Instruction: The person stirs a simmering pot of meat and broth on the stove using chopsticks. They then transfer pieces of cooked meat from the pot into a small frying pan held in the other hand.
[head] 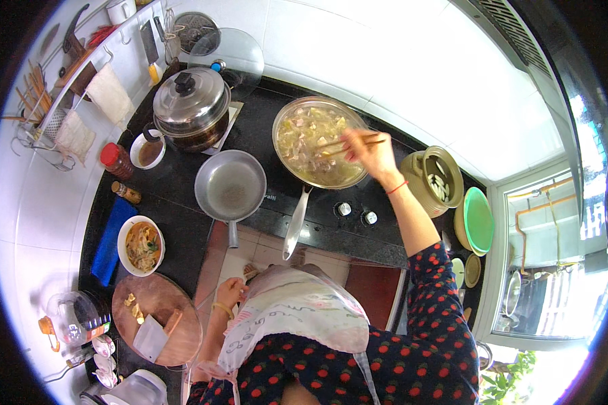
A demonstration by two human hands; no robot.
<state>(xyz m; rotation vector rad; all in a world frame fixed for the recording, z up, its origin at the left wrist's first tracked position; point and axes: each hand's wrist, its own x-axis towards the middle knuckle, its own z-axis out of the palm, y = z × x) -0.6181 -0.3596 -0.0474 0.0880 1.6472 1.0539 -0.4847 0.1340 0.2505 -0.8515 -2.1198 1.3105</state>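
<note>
Wooden chopsticks (352,145) are gripped in my right hand (366,149), which is blurred as if moving. Their tips reach into a wide steel frying pan (317,142) on the cooktop, full of a pale stew (304,134) with meat and greenish pieces in broth. The pan's long handle (296,225) points towards me. Low beside my apron (296,314), my left hand (233,291) hangs with its fingers loosely bent and nothing visible in it. Left of the pan, a small grey frying pan (230,187) contains no food.
A lidded steel pot (191,104) stands at the back left. A bowl of cooked food (142,245) sits near a round cutting board (157,304) with a cleaver (151,339) and ginger (137,310). On the right are a ceramic crock (420,182) and a green-topped basin (479,220).
</note>
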